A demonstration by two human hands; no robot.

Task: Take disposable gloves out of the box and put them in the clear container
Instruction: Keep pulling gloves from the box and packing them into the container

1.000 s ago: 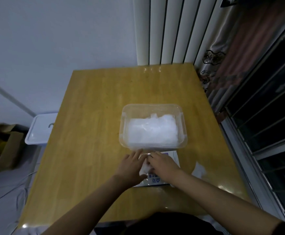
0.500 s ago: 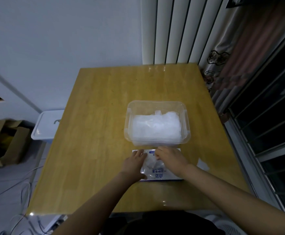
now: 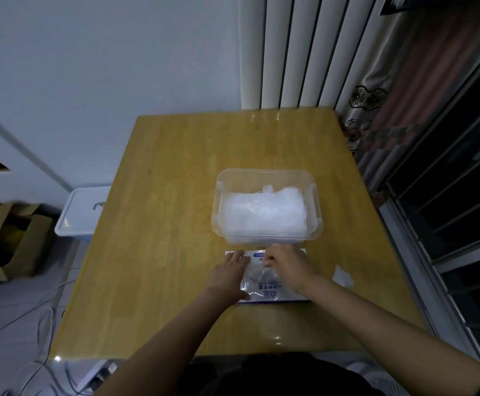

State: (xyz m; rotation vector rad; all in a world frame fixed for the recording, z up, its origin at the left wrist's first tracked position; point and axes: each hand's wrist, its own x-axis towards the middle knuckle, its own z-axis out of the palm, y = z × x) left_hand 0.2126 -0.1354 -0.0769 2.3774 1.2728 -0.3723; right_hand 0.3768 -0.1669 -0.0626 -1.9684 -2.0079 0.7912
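Note:
A flat white glove box (image 3: 273, 292) with blue print lies on the wooden table (image 3: 170, 224), just in front of the clear container (image 3: 266, 178). The container holds a heap of translucent disposable gloves (image 3: 264, 214). My left hand (image 3: 229, 274) lies flat on the box's left end and holds it down. My right hand (image 3: 287, 265) is over the box's middle, its fingers pinched on a thin clear glove (image 3: 257, 274) that bulges from the opening between the hands.
A small scrap of clear plastic (image 3: 342, 276) lies right of the box. A white lidded bin (image 3: 83, 214) and cardboard boxes (image 3: 7, 238) stand on the floor to the left. Cables (image 3: 33, 324) run across the floor. A curtain and a window frame are on the right.
Both hands have stayed on the box. My right hand has shifted slightly and gathered a clear glove between the hands. The camera view has moved a little.

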